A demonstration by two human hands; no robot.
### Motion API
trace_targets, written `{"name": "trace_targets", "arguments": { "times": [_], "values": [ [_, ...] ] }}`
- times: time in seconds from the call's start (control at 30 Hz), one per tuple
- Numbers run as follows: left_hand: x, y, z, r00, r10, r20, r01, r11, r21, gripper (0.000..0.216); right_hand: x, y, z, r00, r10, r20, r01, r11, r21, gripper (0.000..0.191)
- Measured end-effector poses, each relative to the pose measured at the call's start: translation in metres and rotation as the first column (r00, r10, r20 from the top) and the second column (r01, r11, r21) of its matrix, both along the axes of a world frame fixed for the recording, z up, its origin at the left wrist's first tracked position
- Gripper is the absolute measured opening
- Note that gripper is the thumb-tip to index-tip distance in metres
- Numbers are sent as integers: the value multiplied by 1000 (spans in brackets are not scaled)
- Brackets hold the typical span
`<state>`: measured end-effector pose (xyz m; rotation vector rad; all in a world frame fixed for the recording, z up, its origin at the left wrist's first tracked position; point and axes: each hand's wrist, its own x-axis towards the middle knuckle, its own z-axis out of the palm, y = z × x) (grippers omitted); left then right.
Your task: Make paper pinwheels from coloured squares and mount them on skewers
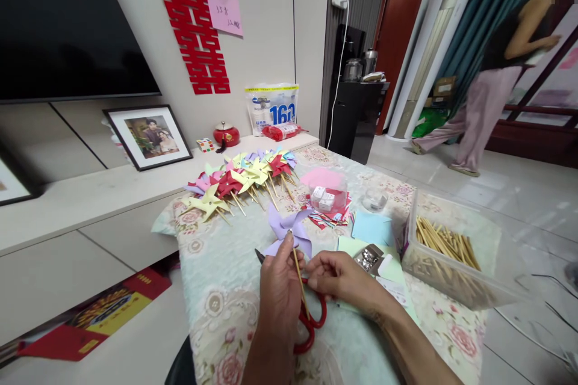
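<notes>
My left hand [279, 280] is closed on a purple paper pinwheel [289, 230], thumb pressed at its centre, where a small pin shows. The pinwheel's thin wooden stick [300, 281] slants down past my palm. Just right of the stick, my right hand [336, 277] has its fingers curled and pinched together; whatever is between them is hidden. Under both hands lie scissors with red handles [311, 332], the dark tip poking out left of my left hand. Beside my right wrist, a small open box [369, 258] of shiny metal pins rests on green paper [347, 245].
Finished pinwheels [253, 175] lie piled at the table's far left. A clear tub [447, 271] of wooden sticks stands right. Blue paper [371, 228], a clear container [329, 194] and a small clear lid [374, 200] lie between. Another person [497, 60] stands far right.
</notes>
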<state>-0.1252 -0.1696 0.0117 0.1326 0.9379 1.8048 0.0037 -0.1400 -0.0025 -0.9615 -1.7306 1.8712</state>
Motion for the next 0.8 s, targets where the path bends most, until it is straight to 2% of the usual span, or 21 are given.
{"name": "trace_targets", "arguments": {
  "times": [0.13,0.23,0.33,0.37,0.4,0.43,0.5,0.57,0.63,0.8],
  "values": [
    [2,0,1,1000,16,15,-16,1000,3,36,-3,-3,-5,988,118,95,-115,992,-45,12],
    [6,-1,2,1000,-8,-20,8,1000,13,36,-9,-4,-9,984,160,82,-151,982,-110,14],
    [7,-1,1,975,65,-214,-65,998,7,49,-11,-3,-10,993,114,27,-109,983,-145,23],
    [6,-1,0,933,122,-339,-126,992,10,60,-10,-2,-10,995,98,13,-95,984,-150,28],
    [6,-2,-1,854,184,-487,-194,980,29,69,-9,-2,-10,996,87,4,-86,984,-153,32],
    [5,-2,-3,737,235,-634,-254,965,63,71,-8,-1,-10,997,82,-2,-82,985,-152,36],
    [4,-2,-5,450,285,-846,-305,940,154,56,-6,0,-9,996,91,-5,-90,986,-139,39],
    [4,-3,-8,233,291,-928,-302,929,216,30,-6,1,-10,994,113,-6,-113,987,-116,38],
    [4,-3,-9,138,295,-946,-298,923,244,16,-7,1,-10,991,130,-5,-130,985,-109,33],
    [2,0,-13,65,309,-949,-315,909,274,11,-9,-3,-9,990,139,22,-136,983,-124,20]
  ]
}}
